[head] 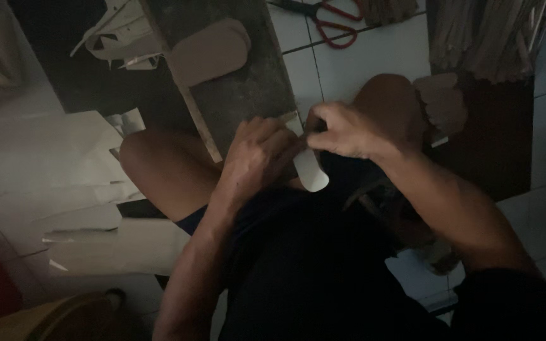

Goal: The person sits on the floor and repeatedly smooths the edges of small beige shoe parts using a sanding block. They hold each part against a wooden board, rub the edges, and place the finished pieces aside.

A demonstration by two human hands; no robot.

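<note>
Bare forearms run down to the left hand [257,155] and right hand [342,129]; dark shorts cover the lap, knees bare, dark sleeve at right.

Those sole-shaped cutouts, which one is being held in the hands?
The pale rounded cutout between the left hand and right hand; the tan cutout lies untouched on the dark board.

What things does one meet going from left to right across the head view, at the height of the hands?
Pale paper sheets → bare knee → left hand → white strip → right hand → dark board.
</note>
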